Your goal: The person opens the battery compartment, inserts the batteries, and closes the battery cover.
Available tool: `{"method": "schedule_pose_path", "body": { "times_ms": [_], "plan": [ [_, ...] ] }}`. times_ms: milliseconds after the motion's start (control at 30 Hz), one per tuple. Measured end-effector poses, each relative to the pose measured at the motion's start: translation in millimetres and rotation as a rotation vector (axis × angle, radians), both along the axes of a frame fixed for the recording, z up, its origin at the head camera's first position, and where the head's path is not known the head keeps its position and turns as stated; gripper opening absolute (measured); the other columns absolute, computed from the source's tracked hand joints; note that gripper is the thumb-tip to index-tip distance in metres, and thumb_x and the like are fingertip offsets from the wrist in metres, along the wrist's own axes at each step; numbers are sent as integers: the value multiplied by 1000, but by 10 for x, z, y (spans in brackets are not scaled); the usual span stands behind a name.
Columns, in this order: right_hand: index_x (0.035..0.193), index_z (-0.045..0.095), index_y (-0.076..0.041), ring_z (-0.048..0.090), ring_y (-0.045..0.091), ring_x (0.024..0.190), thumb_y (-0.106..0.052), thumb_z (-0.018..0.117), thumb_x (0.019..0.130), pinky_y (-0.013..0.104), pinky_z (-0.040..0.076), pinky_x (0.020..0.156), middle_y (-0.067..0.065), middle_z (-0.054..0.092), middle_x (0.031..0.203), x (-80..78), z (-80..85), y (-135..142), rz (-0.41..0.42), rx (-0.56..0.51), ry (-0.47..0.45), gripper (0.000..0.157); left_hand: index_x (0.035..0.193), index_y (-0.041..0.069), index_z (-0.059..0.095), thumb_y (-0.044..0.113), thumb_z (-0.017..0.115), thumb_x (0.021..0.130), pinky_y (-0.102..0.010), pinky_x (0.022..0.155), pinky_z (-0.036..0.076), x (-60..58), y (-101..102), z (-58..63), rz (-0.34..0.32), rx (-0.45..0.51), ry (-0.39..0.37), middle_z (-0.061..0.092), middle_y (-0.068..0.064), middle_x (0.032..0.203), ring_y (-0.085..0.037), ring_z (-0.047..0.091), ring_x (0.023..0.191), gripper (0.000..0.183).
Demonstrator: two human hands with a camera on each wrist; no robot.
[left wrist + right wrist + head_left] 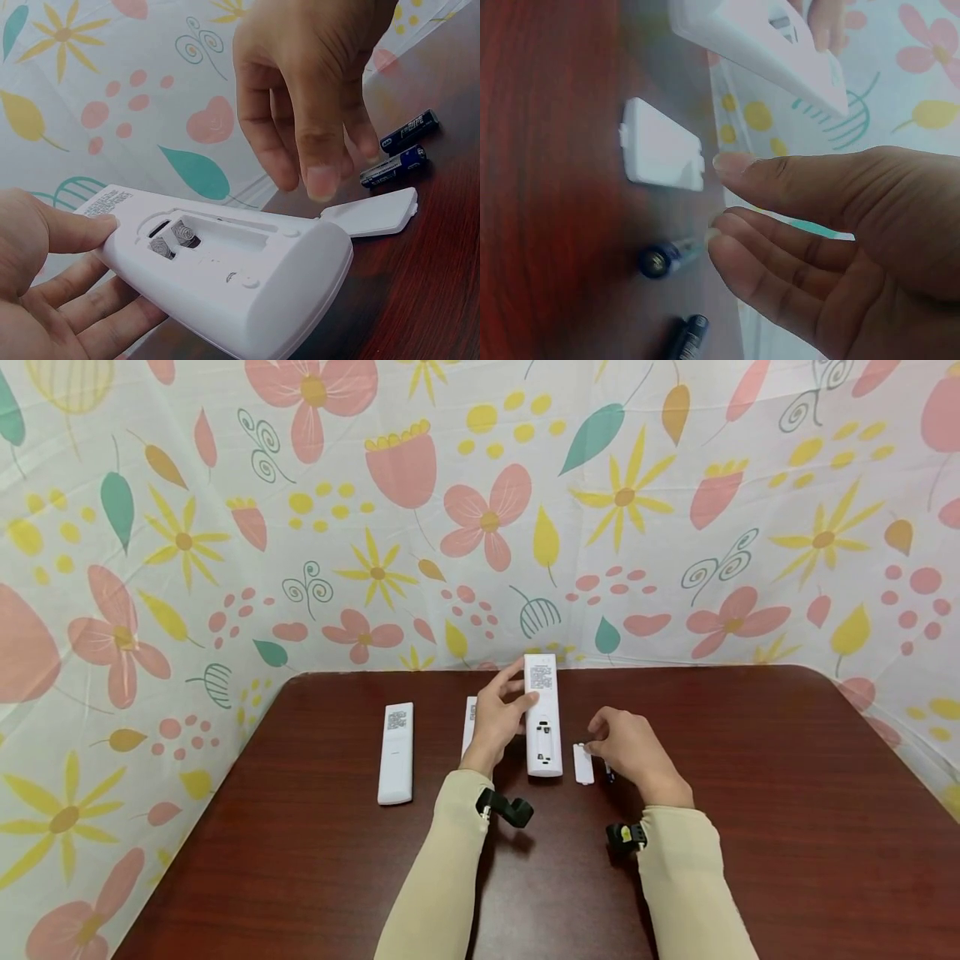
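My left hand (495, 718) holds a white remote control (551, 710) back side up, thumb on its back and fingers beneath. The remote's battery compartment (217, 236) is uncovered, with metal springs showing and no batteries inside. My right hand (633, 747) hovers just right of the remote, thumb and fingers apart and loosely bent, holding nothing. Below its fingertips the white battery cover (660, 146) lies on the table. Beside the cover are two dark blue batteries, one nearer the cover (394, 166) and one farther off (409, 130); in the head view my right hand partly hides them.
A second white remote (395, 756) lies face down on the left of the brown table (300, 860). Another white remote (469, 718) is partly hidden behind my left hand. A flower-patterned cloth (480, 593) hangs along the table's back edge.
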State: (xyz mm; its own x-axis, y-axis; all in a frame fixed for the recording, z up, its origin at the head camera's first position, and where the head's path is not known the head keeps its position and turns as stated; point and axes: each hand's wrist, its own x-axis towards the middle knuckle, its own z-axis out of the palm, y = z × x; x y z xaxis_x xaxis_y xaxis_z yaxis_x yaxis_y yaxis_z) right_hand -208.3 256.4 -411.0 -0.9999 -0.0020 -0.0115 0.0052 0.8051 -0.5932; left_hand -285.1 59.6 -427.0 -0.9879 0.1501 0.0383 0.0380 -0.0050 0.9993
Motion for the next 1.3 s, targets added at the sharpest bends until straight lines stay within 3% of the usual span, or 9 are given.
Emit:
{"method": "schedule_pose_path", "body": {
  "times_ms": [167,300,733,1033,1300],
  "plan": [
    [109,67,8,65,32,84,-3,79,92,49,56,76,18,69,94,25,49,58,1,30,14,23,151,36,62,6,75,100,-37,59,62,-3,-9,3,-12,4,2,70,0,123,-24,75,82,60],
    [111,66,10,64,32,83,-3,78,93,49,57,76,21,68,98,42,64,76,-19,48,-33,26,151,34,62,6,76,100,-36,59,62,-4,-13,9,-19,3,5,70,0,123,-23,75,81,60],
    [100,63,7,67,23,66,-1,79,91,37,57,60,17,65,86,107,84,70,-84,29,-170,20,150,37,62,6,76,100,-36,59,62,1,0,18,-16,-9,-2,70,0,123,-23,75,82,60],
    [91,62,4,68,21,59,4,79,86,33,57,57,17,64,84,149,94,45,-89,-18,-190,18,150,38,62,7,76,100,-35,59,62,12,-12,13,-16,-13,-8,69,0,123,-22,74,81,60],
    [84,62,0,63,18,52,6,71,82,29,53,52,10,62,69,156,95,35,-89,-19,-201,11,150,36,62,5,76,100,-35,58,61,0,-13,4,-21,-2,-3,70,-1,124,-22,75,80,61]
  ]
}}
